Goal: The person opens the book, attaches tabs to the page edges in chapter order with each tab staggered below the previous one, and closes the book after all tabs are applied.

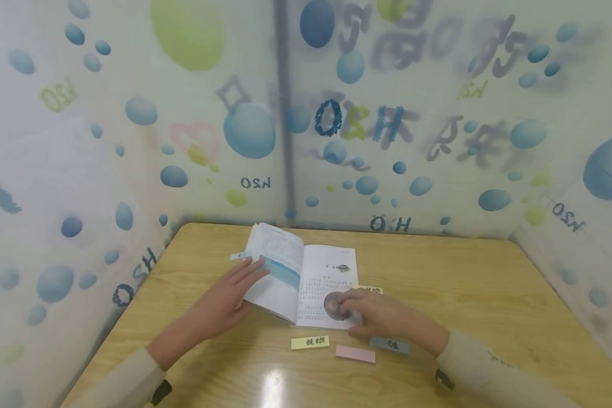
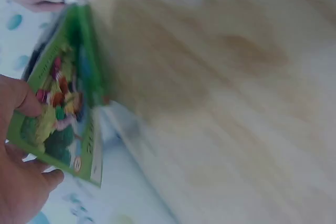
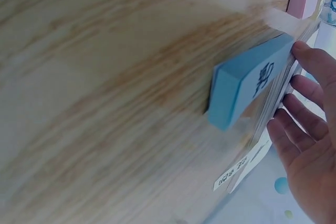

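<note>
An open book (image 1: pixel 328 258) lies on the table, its left side lifted at an angle. My left hand (image 1: pixel 229 292) holds that left side, several fingers across the page. In the left wrist view the same hand (image 2: pixel 23 182) grips the green illustrated cover (image 2: pixel 58 103) between thumb and fingers. My right hand (image 1: pixel 379 311) rests at the right page's edge, fingertips over a round grey-brown shape (image 1: pixel 334 306); whether it is printed or loose I cannot tell. In the right wrist view its loosely bent fingers (image 3: pixel 304 124) lie along the book's edge, the thumb by a blue sticky-note pad (image 3: pixel 249 82).
In front of the book are a yellow pad (image 1: pixel 310 343) with handwriting and a pink pad (image 1: pixel 355 354). A lettered yellow strip (image 1: pixel 374 290) shows past the right page, and a blue tab (image 1: pixel 238 256) sticks out left. Bubble-patterned walls (image 1: pixel 250 130) enclose the wooden table (image 1: pixel 438 266).
</note>
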The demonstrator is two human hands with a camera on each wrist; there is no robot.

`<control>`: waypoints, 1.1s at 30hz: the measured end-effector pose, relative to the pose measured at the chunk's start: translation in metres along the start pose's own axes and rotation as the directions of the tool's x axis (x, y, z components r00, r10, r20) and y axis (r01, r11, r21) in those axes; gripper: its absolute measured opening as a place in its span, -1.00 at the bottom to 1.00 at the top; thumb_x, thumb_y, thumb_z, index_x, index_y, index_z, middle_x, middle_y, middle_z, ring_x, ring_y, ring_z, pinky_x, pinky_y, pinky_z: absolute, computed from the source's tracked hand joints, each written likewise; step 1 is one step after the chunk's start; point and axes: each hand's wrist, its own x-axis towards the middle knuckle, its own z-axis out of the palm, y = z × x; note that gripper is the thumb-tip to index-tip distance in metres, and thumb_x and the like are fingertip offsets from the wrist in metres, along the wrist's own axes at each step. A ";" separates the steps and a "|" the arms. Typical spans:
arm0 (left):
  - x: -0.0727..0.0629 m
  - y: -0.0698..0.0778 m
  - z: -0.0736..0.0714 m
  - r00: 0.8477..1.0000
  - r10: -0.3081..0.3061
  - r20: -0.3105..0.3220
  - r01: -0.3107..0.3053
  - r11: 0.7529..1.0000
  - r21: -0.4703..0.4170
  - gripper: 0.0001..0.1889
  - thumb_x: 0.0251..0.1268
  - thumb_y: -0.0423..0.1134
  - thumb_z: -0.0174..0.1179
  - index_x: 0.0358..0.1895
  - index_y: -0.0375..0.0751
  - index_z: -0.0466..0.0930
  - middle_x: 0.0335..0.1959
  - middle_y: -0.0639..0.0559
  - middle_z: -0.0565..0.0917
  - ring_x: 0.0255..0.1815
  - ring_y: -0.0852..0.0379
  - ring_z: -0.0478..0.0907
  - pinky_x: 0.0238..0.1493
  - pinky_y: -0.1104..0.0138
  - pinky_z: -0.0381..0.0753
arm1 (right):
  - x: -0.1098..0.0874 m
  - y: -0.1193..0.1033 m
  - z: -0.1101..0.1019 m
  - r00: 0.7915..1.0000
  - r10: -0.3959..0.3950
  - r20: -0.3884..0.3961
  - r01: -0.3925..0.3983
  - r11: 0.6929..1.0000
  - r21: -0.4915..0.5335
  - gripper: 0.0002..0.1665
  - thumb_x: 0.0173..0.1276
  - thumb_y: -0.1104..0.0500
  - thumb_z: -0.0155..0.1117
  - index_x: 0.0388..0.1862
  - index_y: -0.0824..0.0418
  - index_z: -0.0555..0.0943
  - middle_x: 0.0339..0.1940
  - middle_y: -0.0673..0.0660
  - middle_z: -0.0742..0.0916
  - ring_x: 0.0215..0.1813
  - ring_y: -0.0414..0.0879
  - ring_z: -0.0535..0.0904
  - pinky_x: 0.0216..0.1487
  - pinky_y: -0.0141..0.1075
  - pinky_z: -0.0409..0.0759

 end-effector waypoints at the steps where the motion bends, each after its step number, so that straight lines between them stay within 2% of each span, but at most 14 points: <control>1: 0.006 0.005 -0.001 1.000 0.012 -0.017 -0.013 1.000 -0.013 -0.30 0.12 -0.57 0.37 0.40 -0.34 0.41 0.48 -0.29 0.33 0.49 -0.36 0.17 0.42 -0.12 0.23 | -0.001 0.000 0.000 1.000 -0.012 -0.008 0.012 1.000 0.000 -0.57 0.29 0.08 0.51 0.10 0.17 0.66 0.31 0.11 0.59 0.31 0.00 0.51 0.32 -0.14 0.46; 4: 0.027 0.020 0.001 0.998 0.053 -0.045 -0.055 0.998 -0.039 -0.30 0.10 -0.61 0.30 0.40 -0.32 0.41 0.52 -0.26 0.27 0.54 -0.35 0.08 0.43 -0.12 0.20 | -0.004 0.001 -0.001 0.999 -0.034 -0.024 0.034 0.999 0.000 -0.61 0.29 0.11 0.51 0.06 0.16 0.66 0.27 0.10 0.62 0.27 -0.01 0.54 0.29 -0.15 0.50; 7: 0.048 0.036 0.005 0.993 0.107 -0.047 -0.109 0.993 -0.048 -0.26 0.06 -0.64 0.20 0.43 -0.29 0.38 0.57 -0.23 0.20 0.57 -0.33 -0.01 0.47 -0.09 0.13 | -0.006 0.003 -0.004 0.999 -0.014 -0.030 0.014 1.000 0.027 -0.64 0.31 0.12 0.48 0.06 0.14 0.67 0.21 0.05 0.65 0.23 -0.08 0.56 0.26 -0.18 0.52; 12: 0.085 0.060 0.018 0.972 0.231 -0.041 -0.232 0.972 -0.028 -0.24 0.03 -0.62 0.13 0.44 -0.31 0.35 0.55 -0.30 0.21 0.56 -0.36 0.01 0.51 -0.05 0.05 | -0.017 0.009 -0.014 0.997 0.026 -0.077 -0.021 0.998 0.060 -0.64 0.40 0.17 0.39 0.14 0.21 0.65 0.17 0.08 0.66 0.20 -0.08 0.57 0.23 -0.16 0.55; 14: 0.097 0.069 0.027 0.969 0.248 0.001 -0.248 0.968 -0.023 -0.25 0.08 -0.58 0.15 0.46 -0.28 0.34 0.56 -0.29 0.19 0.57 -0.34 -0.02 0.53 -0.02 0.00 | -0.023 0.013 -0.018 0.994 0.026 -0.103 -0.019 0.998 0.064 -0.65 0.41 0.21 0.37 0.14 0.25 0.64 0.15 0.11 0.67 0.19 -0.04 0.58 0.21 -0.12 0.57; 17: 0.109 0.079 0.042 0.965 0.238 0.108 -0.238 0.971 -0.010 -0.29 0.22 -0.49 0.17 0.50 -0.19 0.30 0.61 -0.19 0.09 0.60 -0.28 -0.12 0.55 0.03 -0.09 | -0.034 0.021 -0.023 0.990 0.035 -0.140 -0.027 0.998 0.056 -0.69 0.40 0.25 0.37 0.09 0.26 0.65 0.09 0.11 0.68 0.15 -0.01 0.60 0.19 -0.08 0.58; 19: 0.113 0.085 0.050 0.960 0.219 0.174 -0.221 0.975 -0.004 -0.28 0.27 -0.44 0.19 0.54 -0.12 0.27 0.64 -0.11 0.01 0.62 -0.23 -0.19 0.55 0.05 -0.12 | -0.040 0.026 -0.024 0.987 0.045 -0.157 -0.036 0.998 0.058 -0.73 0.39 0.27 0.38 0.05 0.25 0.66 0.05 0.10 0.70 0.12 -0.02 0.62 0.17 -0.08 0.59; 22: 0.115 0.088 0.060 0.952 0.211 0.224 -0.214 0.977 -0.010 -0.29 0.31 -0.35 0.19 0.55 -0.06 0.27 0.67 -0.04 -0.07 0.63 -0.22 -0.25 0.55 0.01 -0.13 | -0.049 0.033 -0.025 0.982 0.061 -0.178 -0.052 0.997 0.053 -0.77 0.37 0.28 0.39 0.00 0.24 0.68 0.01 0.10 0.72 0.09 -0.01 0.64 0.14 -0.08 0.62; 28: 0.111 0.087 0.072 0.948 0.215 0.237 -0.206 0.977 -0.059 -0.28 0.29 -0.26 0.18 0.55 0.02 0.27 0.68 0.04 -0.23 0.62 -0.24 -0.28 0.54 -0.05 -0.15 | -0.061 0.037 -0.025 0.977 0.066 -0.203 -0.059 0.997 0.044 -0.81 0.37 0.29 0.40 -0.05 0.24 0.70 -0.03 0.11 0.74 0.05 0.02 0.66 0.10 -0.06 0.64; 33: 0.110 0.086 0.077 0.951 0.209 0.228 -0.196 0.977 -0.078 -0.21 0.31 -0.24 0.25 0.60 0.02 0.17 0.67 0.02 -0.26 0.62 -0.22 -0.27 0.53 -0.06 -0.11 | -0.062 0.035 -0.027 0.976 0.101 -0.191 -0.091 0.994 0.059 -0.79 0.38 0.28 0.38 -0.02 0.26 0.70 -0.01 0.10 0.74 0.07 0.01 0.66 0.12 -0.07 0.63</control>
